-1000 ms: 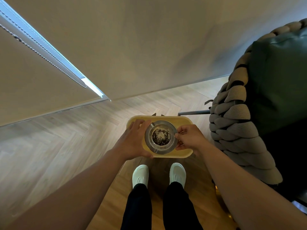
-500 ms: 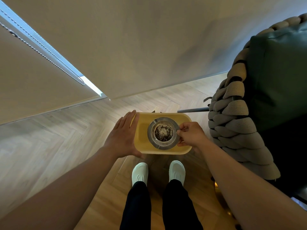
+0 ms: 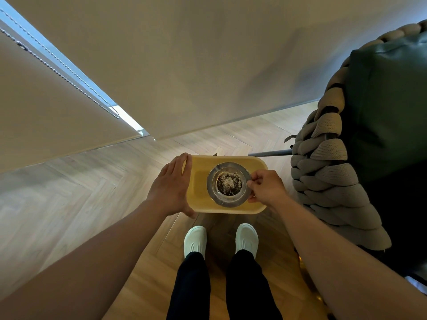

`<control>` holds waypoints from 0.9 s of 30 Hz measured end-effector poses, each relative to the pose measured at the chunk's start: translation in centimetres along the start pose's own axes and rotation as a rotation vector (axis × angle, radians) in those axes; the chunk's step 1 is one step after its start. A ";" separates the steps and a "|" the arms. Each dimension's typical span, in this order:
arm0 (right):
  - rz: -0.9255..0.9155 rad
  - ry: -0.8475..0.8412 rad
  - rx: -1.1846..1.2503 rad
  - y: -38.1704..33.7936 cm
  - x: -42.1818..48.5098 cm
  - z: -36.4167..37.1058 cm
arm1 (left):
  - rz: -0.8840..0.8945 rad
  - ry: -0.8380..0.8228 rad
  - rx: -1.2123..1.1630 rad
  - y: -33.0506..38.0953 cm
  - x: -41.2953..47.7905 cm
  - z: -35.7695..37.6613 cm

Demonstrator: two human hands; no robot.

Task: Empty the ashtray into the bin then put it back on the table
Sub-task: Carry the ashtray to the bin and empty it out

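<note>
Left hand (image 3: 172, 188) withdrew; one ashtray (image 3: 228, 184), two hands.

Single head cam, wide-angle, looking steeply down past both forearms at the floor (image 3: 69, 192); shoes (image 3: 195, 241) near, wall (image 3: 208, 65) far.

small yellow table (image 3: 201, 181) on herringbone wood floor (image 3: 80, 181), round metal ashtray (image 3: 228, 184) resting on top
</note>
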State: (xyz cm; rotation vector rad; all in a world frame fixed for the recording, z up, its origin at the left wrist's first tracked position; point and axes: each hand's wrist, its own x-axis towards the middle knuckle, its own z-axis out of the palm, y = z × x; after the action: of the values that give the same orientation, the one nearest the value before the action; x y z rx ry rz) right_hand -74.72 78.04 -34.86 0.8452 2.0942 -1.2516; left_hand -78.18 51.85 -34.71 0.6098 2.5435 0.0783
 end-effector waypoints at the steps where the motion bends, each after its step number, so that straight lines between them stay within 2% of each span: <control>1: -0.007 0.003 -0.006 0.0 -0.1 0.1 | -0.003 -0.004 0.000 0.0 0.0 -0.1; 5: -0.057 0.040 -0.034 -0.1 -0.2 0.4 | -0.008 -0.005 -0.013 0.2 -0.1 -0.2; 8: -0.214 0.101 -0.145 -0.1 -0.6 0.6 | -0.016 -0.004 -0.035 0.3 -0.3 -0.2; 11: -0.603 0.152 -0.398 0.4 -1.9 0.8 | -0.017 -0.007 -0.045 0.2 -0.3 0.0; 13: -0.967 0.254 -0.636 1.2 -2.5 1.0 | -0.016 -0.006 -0.046 0.1 -0.3 0.0; 15: -1.180 0.381 -0.781 2.0 -2.7 1.3 | -0.011 -0.004 -0.038 0.1 -0.3 0.0; 18: -1.228 0.467 -0.815 2.7 -2.6 1.6 | -0.005 0.002 -0.038 0.1 -0.3 0.1; 27: -1.219 0.482 -0.756 2.2 -2.7 1.4 | -0.008 -0.002 -0.048 0.1 -0.4 0.1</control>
State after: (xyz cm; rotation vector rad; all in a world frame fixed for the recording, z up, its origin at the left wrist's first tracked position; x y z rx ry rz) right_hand -71.13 76.94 -34.73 -0.6642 3.2728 -0.5296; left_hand -77.80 51.76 -34.62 0.5804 2.5345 0.1361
